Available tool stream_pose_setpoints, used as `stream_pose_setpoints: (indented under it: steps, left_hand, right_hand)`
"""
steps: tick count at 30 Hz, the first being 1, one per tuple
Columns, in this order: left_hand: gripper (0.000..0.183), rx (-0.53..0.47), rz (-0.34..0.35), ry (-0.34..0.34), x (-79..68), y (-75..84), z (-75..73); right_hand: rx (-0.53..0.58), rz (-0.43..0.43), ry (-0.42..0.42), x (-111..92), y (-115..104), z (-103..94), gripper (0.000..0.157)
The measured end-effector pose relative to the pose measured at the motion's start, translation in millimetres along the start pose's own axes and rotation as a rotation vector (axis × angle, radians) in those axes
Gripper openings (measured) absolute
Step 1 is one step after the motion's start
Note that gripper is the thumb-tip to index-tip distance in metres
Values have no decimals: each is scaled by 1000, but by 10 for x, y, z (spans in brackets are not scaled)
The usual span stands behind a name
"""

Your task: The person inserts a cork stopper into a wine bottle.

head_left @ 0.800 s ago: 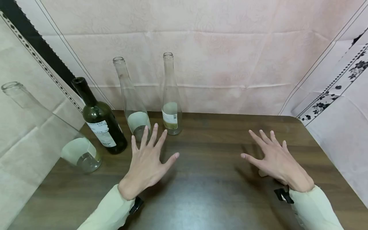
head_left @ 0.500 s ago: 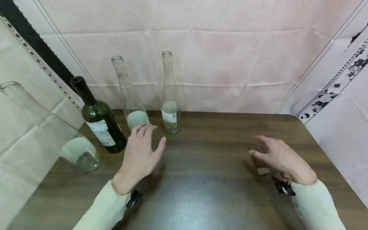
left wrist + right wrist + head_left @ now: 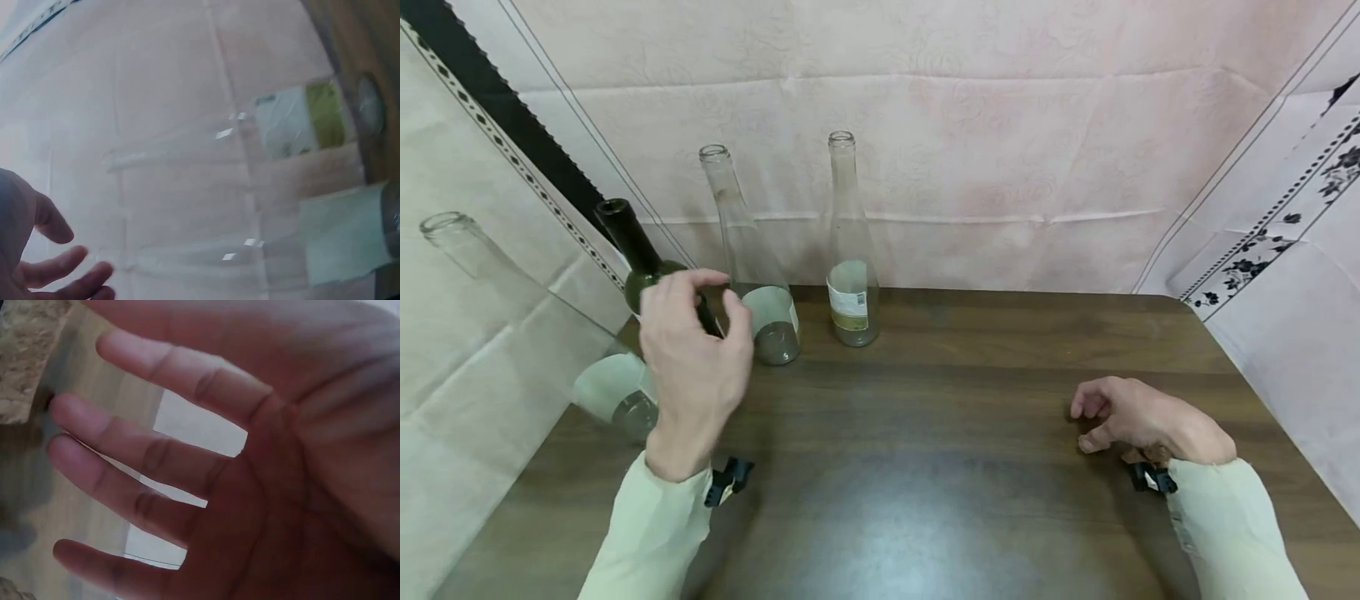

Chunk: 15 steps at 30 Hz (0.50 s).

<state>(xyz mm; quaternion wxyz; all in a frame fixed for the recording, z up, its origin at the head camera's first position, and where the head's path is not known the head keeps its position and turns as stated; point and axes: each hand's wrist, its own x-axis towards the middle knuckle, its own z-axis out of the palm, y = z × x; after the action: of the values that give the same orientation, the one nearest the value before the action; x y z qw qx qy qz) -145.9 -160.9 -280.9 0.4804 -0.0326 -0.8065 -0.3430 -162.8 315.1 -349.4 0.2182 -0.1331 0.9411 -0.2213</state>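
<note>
My left hand [image 3: 694, 371] is in front of the dark green wine bottle [image 3: 631, 242], fingers and thumb curved apart, with part of the bottle showing between them. The hand covers most of the bottle's body; contact cannot be made out. In the left wrist view, the fingertips [image 3: 59, 265] hold nothing visible. Low over several corks [image 3: 1152, 455] at the table's right hovers my right hand [image 3: 1150, 423], its fingers loosely bent. The right wrist view shows those fingers spread, with a cork [image 3: 28, 359] beyond the fingertips, apart from them.
Two clear glass bottles stand upright at the back: one beside the green bottle [image 3: 767, 310], another with a white and green label [image 3: 850, 300]. A third clear bottle [image 3: 606, 387] stands left of my left hand. Cloth [image 3: 970, 167] walls the wooden table [image 3: 925, 467].
My left hand has moved left from before the clear bottle to the green bottle, its spread fingers now curved. My right hand has lowered over the corks, its fingers bending.
</note>
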Motion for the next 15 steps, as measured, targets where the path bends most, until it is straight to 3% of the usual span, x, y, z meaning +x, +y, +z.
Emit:
stream_pose_setpoints:
  steps: [4, 8, 11, 15]
  left_hand:
    - [21, -1, -12, 213, 140, 7, -98]
    - [17, 0, -69, 411, 268, 10, -204]
    - [19, 37, -111, 506, 336, -22, -285]
    - [36, 175, -171, 580, 400, -111, -388]
  right_hand:
    - [29, 17, -48, 35, 14, 9, 33]
    - [45, 18, -85, 32, 33, 12, 29]
    - [58, 22, -112, 22, 43, 18, 24]
    - [80, 14, -131, 21, 38, 17, 17]
